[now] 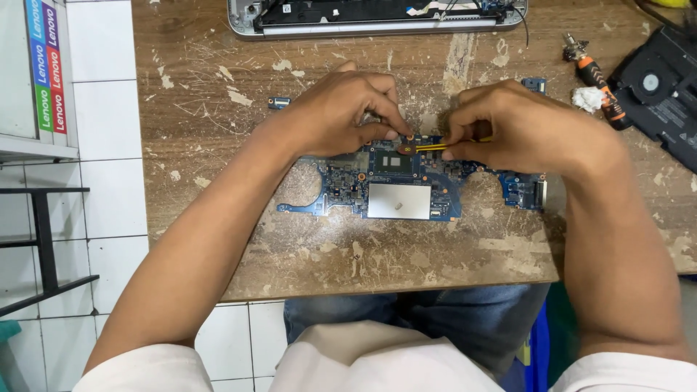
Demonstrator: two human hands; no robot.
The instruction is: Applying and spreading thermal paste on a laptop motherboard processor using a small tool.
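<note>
A blue laptop motherboard (406,185) lies flat in the middle of a worn wooden table (377,254). It carries a dark chip near its top and a silver shield plate (398,201) below that. My left hand (345,112) rests on the board's upper edge, fingertips pinching at a small copper-coloured part (407,148). My right hand (519,123) grips a thin yellow tool (430,147) whose tip points left to that same part. The two hands are almost touching above the chip.
An opened silver laptop base (377,18) lies at the table's far edge. An orange-handled screwdriver (599,91) and a white wad (587,99) lie at the right, beside a black cover with a fan (657,91). Small blue boards (279,103) lie loose. White tiled floor is left.
</note>
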